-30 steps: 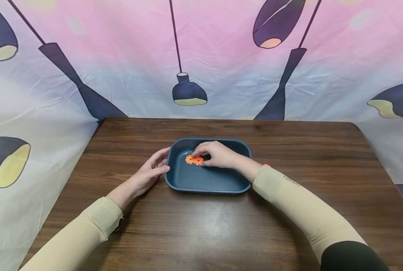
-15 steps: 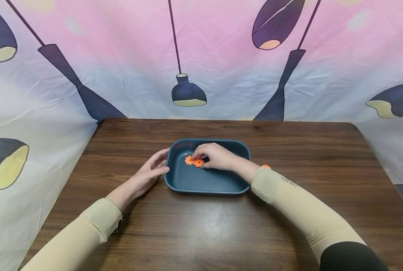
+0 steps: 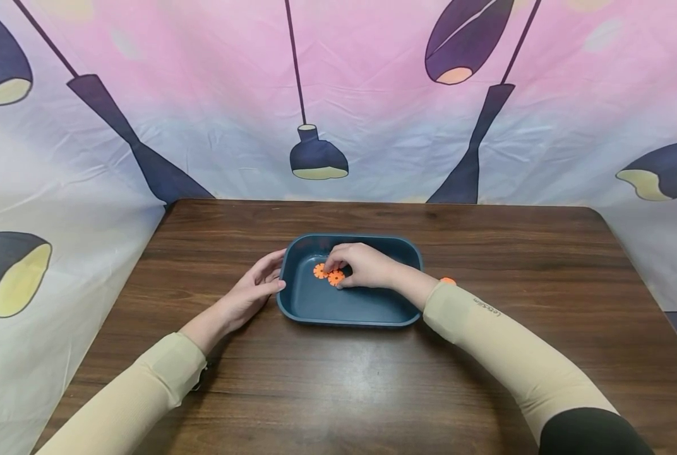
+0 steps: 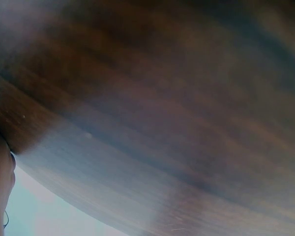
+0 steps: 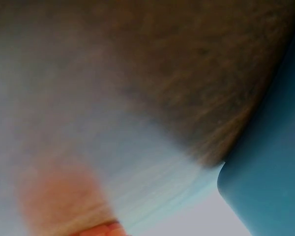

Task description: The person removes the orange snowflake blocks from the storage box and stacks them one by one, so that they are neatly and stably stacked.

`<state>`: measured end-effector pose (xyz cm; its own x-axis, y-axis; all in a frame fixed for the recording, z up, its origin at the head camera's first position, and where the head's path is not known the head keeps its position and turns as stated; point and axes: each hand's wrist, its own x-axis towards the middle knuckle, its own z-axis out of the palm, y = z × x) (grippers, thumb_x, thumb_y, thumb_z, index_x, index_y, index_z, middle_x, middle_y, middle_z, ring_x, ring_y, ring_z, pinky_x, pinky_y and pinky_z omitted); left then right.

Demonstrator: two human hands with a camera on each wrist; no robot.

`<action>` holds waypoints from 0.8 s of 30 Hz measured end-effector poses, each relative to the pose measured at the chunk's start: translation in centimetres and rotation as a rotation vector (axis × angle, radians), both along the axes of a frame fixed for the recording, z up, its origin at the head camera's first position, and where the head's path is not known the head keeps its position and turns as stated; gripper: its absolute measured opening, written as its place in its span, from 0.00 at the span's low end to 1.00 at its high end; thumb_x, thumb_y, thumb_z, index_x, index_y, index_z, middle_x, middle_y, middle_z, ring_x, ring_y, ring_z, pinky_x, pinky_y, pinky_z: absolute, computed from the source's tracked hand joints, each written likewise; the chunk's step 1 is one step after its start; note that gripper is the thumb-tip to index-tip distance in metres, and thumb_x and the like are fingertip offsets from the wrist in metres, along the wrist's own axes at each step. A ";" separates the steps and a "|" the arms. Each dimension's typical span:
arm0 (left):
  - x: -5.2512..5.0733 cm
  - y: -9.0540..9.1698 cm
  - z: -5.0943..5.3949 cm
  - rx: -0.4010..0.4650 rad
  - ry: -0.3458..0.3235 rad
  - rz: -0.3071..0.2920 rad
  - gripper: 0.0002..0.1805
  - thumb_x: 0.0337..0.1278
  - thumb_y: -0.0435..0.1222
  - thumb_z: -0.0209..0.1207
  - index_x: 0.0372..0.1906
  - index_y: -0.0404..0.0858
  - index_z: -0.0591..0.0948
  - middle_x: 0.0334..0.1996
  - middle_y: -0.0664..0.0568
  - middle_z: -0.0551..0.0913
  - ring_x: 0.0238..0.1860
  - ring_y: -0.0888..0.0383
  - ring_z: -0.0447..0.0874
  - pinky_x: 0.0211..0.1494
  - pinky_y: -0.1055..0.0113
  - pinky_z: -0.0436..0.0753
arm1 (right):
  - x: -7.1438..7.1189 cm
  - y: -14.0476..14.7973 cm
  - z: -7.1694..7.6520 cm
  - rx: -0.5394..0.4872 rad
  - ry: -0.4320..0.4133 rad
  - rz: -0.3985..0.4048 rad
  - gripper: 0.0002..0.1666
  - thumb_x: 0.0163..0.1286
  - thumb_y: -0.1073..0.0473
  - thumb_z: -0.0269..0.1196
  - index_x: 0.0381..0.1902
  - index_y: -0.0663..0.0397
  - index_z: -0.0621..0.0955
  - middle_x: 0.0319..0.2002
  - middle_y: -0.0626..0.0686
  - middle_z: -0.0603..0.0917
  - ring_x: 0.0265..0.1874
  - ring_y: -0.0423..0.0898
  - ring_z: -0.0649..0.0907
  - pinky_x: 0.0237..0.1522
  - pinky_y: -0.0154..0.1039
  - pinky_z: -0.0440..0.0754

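In the head view a dark blue rectangular tray stands on the table. My left hand holds its left side, thumb at the rim and fingers along the outer wall. My right hand reaches inside and pinches orange notched disc building pieces. A second orange disc adjoins the first at its left; the fingertips partly cover both, and whether they interlock is unclear. The right wrist view shows the tray's outer wall but not the fingers' work. The left wrist view shows mostly blurred tabletop.
Another orange piece lies right of the tray, mostly hidden behind the right sleeve; orange pieces also appear low in the right wrist view. Brown wooden table surrounds the tray. A patterned cloth hangs behind the far edge.
The right hand and the pinched disc have shifted slightly toward the near side, tilting the disc pair a little. The left hand and the tray have stayed put.
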<state>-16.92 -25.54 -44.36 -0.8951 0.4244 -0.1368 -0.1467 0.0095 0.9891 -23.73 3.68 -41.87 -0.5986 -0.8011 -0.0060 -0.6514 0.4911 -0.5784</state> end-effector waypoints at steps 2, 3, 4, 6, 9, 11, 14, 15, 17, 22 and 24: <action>0.0 0.0 0.0 -0.001 -0.002 0.001 0.37 0.77 0.30 0.55 0.84 0.41 0.56 0.81 0.48 0.61 0.69 0.70 0.71 0.69 0.78 0.72 | 0.0 0.0 0.0 0.000 -0.002 -0.002 0.20 0.66 0.64 0.76 0.56 0.54 0.87 0.55 0.52 0.87 0.52 0.47 0.85 0.60 0.41 0.85; 0.0 0.0 0.0 -0.002 -0.002 0.002 0.37 0.77 0.30 0.55 0.84 0.40 0.56 0.81 0.48 0.60 0.69 0.70 0.71 0.69 0.78 0.72 | 0.0 0.0 0.0 0.002 -0.002 -0.002 0.20 0.66 0.64 0.76 0.56 0.54 0.87 0.55 0.52 0.87 0.52 0.47 0.85 0.60 0.40 0.85; 0.0 0.0 0.0 -0.003 -0.003 0.002 0.37 0.77 0.30 0.55 0.84 0.40 0.56 0.81 0.48 0.60 0.69 0.70 0.71 0.69 0.78 0.72 | 0.1 0.0 0.1 0.005 -0.005 -0.004 0.20 0.66 0.65 0.76 0.56 0.54 0.87 0.55 0.53 0.87 0.52 0.47 0.85 0.60 0.40 0.85; 0.0 0.0 0.1 -0.002 -0.004 0.001 0.37 0.77 0.30 0.55 0.85 0.40 0.56 0.81 0.47 0.60 0.69 0.70 0.71 0.69 0.78 0.71 | 0.1 0.0 0.1 0.009 -0.009 -0.005 0.20 0.66 0.65 0.76 0.55 0.55 0.87 0.54 0.53 0.87 0.51 0.47 0.85 0.59 0.40 0.85; 0.0 0.0 0.1 0.001 -0.006 0.000 0.38 0.77 0.30 0.55 0.85 0.40 0.56 0.81 0.47 0.60 0.70 0.70 0.71 0.69 0.78 0.71 | 0.1 0.0 0.2 0.011 -0.011 -0.005 0.20 0.65 0.65 0.77 0.55 0.55 0.87 0.53 0.53 0.87 0.49 0.46 0.85 0.57 0.39 0.85; 0.1 0.0 0.1 0.004 -0.006 0.000 0.38 0.77 0.30 0.55 0.85 0.40 0.55 0.81 0.48 0.60 0.70 0.70 0.71 0.69 0.78 0.71 | 0.2 0.1 0.2 0.010 -0.009 -0.003 0.20 0.64 0.63 0.78 0.54 0.54 0.87 0.51 0.52 0.87 0.48 0.45 0.84 0.55 0.38 0.85; 0.0 0.0 0.0 0.005 -0.002 0.001 0.38 0.77 0.30 0.55 0.85 0.40 0.55 0.80 0.49 0.61 0.70 0.69 0.71 0.69 0.77 0.71 | 0.2 0.2 0.2 0.014 -0.007 0.001 0.20 0.63 0.62 0.79 0.52 0.53 0.88 0.48 0.51 0.86 0.45 0.44 0.83 0.53 0.36 0.84; 0.1 0.0 0.0 0.007 0.001 -0.001 0.38 0.77 0.30 0.55 0.85 0.40 0.55 0.80 0.49 0.61 0.70 0.69 0.71 0.69 0.78 0.71 | 0.2 0.3 0.2 0.016 -0.006 0.003 0.19 0.63 0.61 0.79 0.52 0.52 0.88 0.47 0.51 0.86 0.44 0.44 0.83 0.51 0.36 0.84; 0.0 0.0 -0.1 0.007 0.004 0.000 0.38 0.77 0.29 0.55 0.85 0.39 0.55 0.80 0.48 0.60 0.69 0.70 0.71 0.70 0.78 0.71 | 0.2 0.5 0.3 0.017 -0.005 0.004 0.17 0.63 0.61 0.79 0.50 0.52 0.89 0.45 0.50 0.85 0.42 0.42 0.81 0.49 0.34 0.83; 0.0 0.0 -0.1 0.007 0.006 0.000 0.38 0.77 0.29 0.54 0.85 0.39 0.55 0.82 0.43 0.57 0.69 0.71 0.71 0.70 0.78 0.71 | 0.2 1.1 0.9 0.015 -0.025 -0.003 0.10 0.65 0.62 0.78 0.44 0.50 0.91 0.40 0.49 0.85 0.37 0.39 0.80 0.43 0.32 0.81; 0.1 0.0 0.0 0.007 0.004 0.000 0.37 0.77 0.29 0.54 0.85 0.39 0.55 0.83 0.42 0.55 0.69 0.71 0.71 0.70 0.78 0.71 | 0.2 1.3 1.2 0.010 -0.043 -0.010 0.07 0.66 0.62 0.77 0.42 0.50 0.91 0.38 0.49 0.85 0.35 0.39 0.80 0.42 0.31 0.82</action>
<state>-16.84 -25.49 -44.37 -0.8957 0.4253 -0.1300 -0.1426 0.0022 0.9898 -23.50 5.02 -40.65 -0.6055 -0.7949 -0.0396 -0.6210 0.5030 -0.6011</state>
